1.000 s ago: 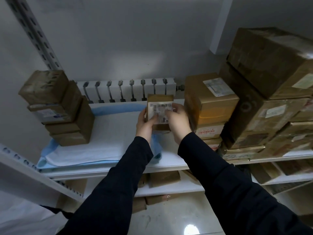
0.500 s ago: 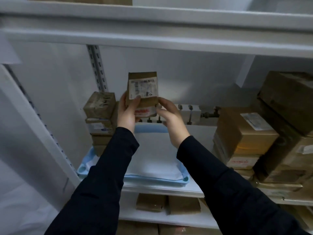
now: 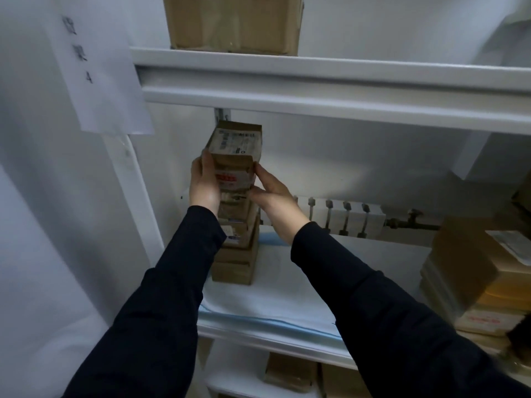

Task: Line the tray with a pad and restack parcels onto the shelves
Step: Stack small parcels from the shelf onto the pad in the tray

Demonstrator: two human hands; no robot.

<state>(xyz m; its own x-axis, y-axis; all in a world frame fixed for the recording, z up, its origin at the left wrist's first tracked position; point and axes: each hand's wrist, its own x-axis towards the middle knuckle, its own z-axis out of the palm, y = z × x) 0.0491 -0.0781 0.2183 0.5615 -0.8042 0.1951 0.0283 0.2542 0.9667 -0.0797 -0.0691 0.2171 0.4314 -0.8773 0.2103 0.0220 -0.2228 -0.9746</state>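
Head view: both grips hold a brown cardboard parcel [image 3: 234, 147] at the top of the stack [image 3: 235, 254].
I see the left grip [image 3: 204, 182] wrapped round its left side and the right grip [image 3: 273, 193] pinching its right edge. The parcel is a rectangular box, with a white barcode label on top and a red-printed one in front. The stack of small cartons stands on a soft white, blue-edged pad [image 3: 287, 291] lining the white metal shelf [image 3: 273, 341].
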